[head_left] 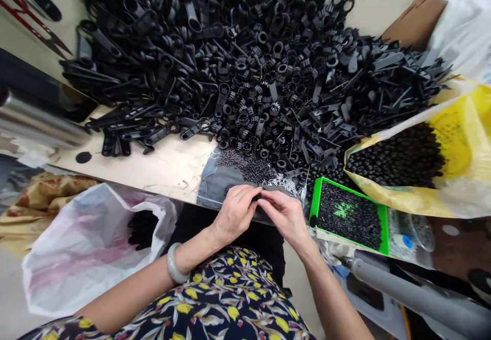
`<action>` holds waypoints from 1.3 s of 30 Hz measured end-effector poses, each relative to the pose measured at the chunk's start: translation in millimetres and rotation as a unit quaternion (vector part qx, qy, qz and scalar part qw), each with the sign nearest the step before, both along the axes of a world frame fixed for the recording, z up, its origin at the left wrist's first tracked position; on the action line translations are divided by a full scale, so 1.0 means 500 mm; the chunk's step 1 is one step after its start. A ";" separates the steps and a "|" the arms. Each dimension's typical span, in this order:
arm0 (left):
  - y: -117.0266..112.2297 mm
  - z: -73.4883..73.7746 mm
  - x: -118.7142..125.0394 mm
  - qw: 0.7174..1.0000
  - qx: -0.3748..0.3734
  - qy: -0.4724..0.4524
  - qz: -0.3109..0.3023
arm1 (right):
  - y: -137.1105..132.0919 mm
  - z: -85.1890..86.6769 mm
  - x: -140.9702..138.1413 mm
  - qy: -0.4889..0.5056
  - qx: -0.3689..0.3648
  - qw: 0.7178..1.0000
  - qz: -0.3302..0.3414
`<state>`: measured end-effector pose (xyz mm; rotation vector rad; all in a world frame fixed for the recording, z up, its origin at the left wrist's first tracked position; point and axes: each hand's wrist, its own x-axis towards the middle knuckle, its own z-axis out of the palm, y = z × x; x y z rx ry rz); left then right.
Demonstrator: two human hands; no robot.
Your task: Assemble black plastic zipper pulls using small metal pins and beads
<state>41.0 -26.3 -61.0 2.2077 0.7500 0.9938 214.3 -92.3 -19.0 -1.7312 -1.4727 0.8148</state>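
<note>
My left hand (235,213) and my right hand (286,216) meet at the fingertips over a patch of denim cloth (215,184). Both pinch a small black plastic part (258,196), mostly hidden by my fingers. Tiny silver metal pieces and black bits (249,168) lie scattered on the denim just beyond my hands. Behind them spreads a large heap of black plastic moulded parts (245,69), some ring-shaped, some long tabs. A pale bangle (175,263) circles my left wrist.
A green-rimmed tray of small black pieces (350,217) sits right of my hands, beside a yellow bag of black rods (399,163). A white plastic bag (92,248) holds black parts at the left. Red-handled scissors (32,18), a metal cylinder (38,122) and a grey tool (414,294) lie nearby.
</note>
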 end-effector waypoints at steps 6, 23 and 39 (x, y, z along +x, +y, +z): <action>0.006 -0.008 0.010 1.000 0.011 -0.021 0.003 | 0.005 -0.015 0.046 -0.157 0.011 0.982 -0.105; 0.011 0.012 0.014 0.999 -0.015 -0.047 0.002 | 0.015 -0.025 0.044 -0.254 0.006 0.966 -0.047; 0.013 0.001 0.015 0.998 -0.043 -0.036 0.011 | 0.012 -0.020 0.042 -0.176 0.068 0.982 -0.025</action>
